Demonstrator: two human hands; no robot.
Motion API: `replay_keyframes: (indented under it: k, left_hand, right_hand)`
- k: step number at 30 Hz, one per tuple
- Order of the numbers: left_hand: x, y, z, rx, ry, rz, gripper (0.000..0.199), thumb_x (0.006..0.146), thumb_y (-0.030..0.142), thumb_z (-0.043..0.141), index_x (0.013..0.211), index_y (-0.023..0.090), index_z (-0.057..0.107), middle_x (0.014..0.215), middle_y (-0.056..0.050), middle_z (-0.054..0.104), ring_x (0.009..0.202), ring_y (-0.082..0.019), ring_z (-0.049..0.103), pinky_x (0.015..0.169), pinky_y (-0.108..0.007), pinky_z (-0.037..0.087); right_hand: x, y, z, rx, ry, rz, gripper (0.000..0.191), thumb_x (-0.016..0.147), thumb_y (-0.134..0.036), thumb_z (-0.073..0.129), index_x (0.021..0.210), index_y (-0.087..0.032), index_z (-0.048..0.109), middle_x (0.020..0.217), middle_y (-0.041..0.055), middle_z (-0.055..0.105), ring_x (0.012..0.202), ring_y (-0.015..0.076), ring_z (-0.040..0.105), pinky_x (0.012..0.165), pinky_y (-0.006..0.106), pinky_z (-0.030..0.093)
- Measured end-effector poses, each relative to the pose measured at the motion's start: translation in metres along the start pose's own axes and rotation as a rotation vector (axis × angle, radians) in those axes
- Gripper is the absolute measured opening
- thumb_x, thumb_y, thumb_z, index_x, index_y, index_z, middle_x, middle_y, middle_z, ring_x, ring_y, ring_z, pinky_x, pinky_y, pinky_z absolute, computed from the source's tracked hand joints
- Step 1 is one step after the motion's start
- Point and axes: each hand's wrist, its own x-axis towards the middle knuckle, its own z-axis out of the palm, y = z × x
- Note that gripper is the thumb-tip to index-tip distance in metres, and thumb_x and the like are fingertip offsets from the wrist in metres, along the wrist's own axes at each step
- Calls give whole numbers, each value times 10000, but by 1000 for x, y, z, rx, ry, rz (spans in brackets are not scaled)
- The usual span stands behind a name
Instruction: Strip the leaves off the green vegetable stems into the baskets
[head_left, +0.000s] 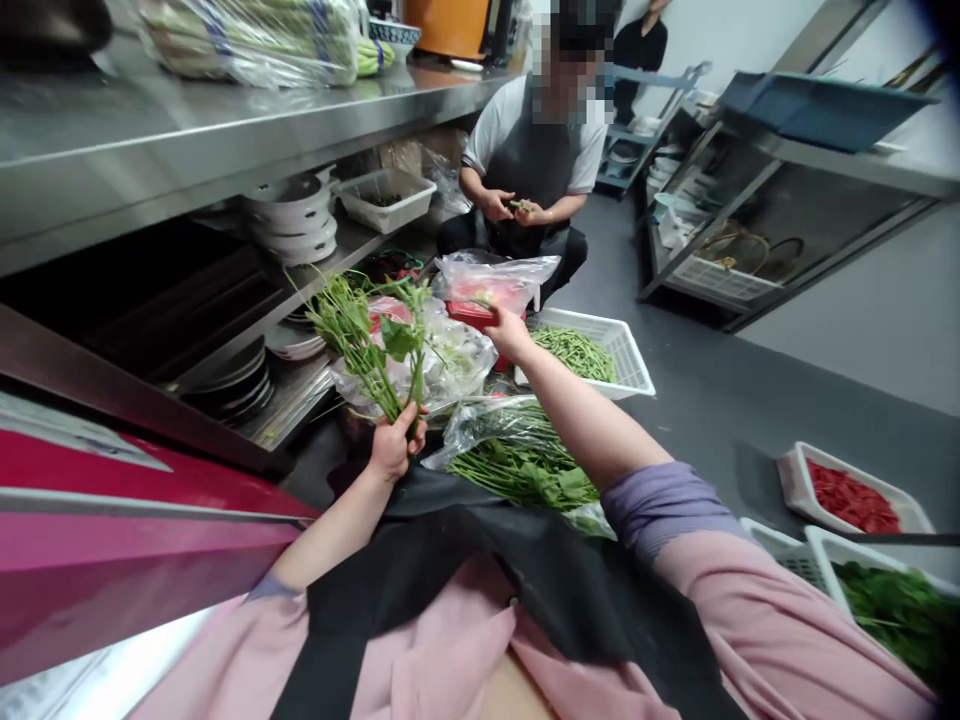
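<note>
A steel bench (225, 130) runs above the dark floor (705, 385). I see green beans (577, 355) in a white basket (637, 362). My left hand (394, 448) is clamped around green stems (364, 350), which fan up above it; whether my right hand (511, 335) grips anything, I cannot tell.

One bean basket (636, 362). Left of it: wearer's two hands (394, 446), one held greens bunch (352, 340). Right: one red-filled tray (790, 480), one blue tub (817, 115). Beyond it: two other people (536, 150).
</note>
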Motion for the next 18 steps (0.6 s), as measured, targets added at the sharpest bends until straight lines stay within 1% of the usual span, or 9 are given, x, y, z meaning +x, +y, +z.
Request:
replay_keyframes:
  k: [1,2,4,7,9,11,13,16,18]
  left_hand:
    - [-1,0,-1,13,-25,-12,424,669,519,728,768,129,595,432,53,480,289,-33,315,332,-177,200]
    - [-2,0,-2,24,-54,-22,431,670,526,726,763,125,598,429,49,482,288,-32,314,335,-176,198]
    - [-3,0,-2,37,-117,-43,444,671,535,724,756,117,604,424,42,488,286,-31,313,340,-176,194]
    - [-4,-1,2,36,-216,-106,449,676,540,720,746,112,603,411,41,482,281,-29,301,344,-175,185]
    - [-5,-2,6,48,-281,-169,449,687,545,711,740,114,597,400,45,469,278,-30,295,344,-176,184]
    - [-7,-1,10,74,-346,-220,451,700,551,702,738,116,592,392,48,460,275,-31,290,342,-177,190]
    - [-10,-1,14,100,-416,-260,458,710,561,693,738,115,593,388,51,455,273,-29,278,338,-179,196]
    - [-15,-2,18,130,-512,-316,473,715,577,685,745,113,599,381,56,439,268,-26,258,329,-176,178]
    - [-18,-2,20,153,-556,-338,478,721,586,677,747,114,600,376,58,430,264,-28,255,325,-176,162]
  right_hand:
    - [-6,0,3,-62,-4,-12,193,725,-210,612,902,-153,663,810,46,665,745,169,609,791,333,502]
    - [-16,-1,4,-72,0,-20,161,763,-248,580,859,-153,668,764,40,658,686,159,595,755,321,499]
    - [-43,-6,0,-34,58,-90,206,827,-329,530,826,-166,657,727,30,636,609,136,555,685,295,486]
    - [-88,-22,-16,-54,224,-357,214,867,-376,534,861,-192,644,832,54,622,685,146,546,703,300,473]
    - [-112,-35,-32,-129,258,-539,171,878,-333,539,911,-210,654,923,78,618,795,173,556,769,327,468]
    - [-129,-45,-47,-234,206,-659,163,886,-284,531,950,-235,673,975,86,621,885,196,553,838,361,448]
    - [-140,-50,-60,-359,115,-727,185,894,-261,522,958,-257,696,989,80,632,931,210,541,885,390,415]
    - [-151,-51,-70,-518,-6,-770,205,904,-284,526,978,-278,717,992,65,648,938,211,525,899,405,380]
    - [-157,-51,-70,-585,-21,-771,200,900,-317,543,977,-274,723,974,62,656,931,213,514,896,406,363]
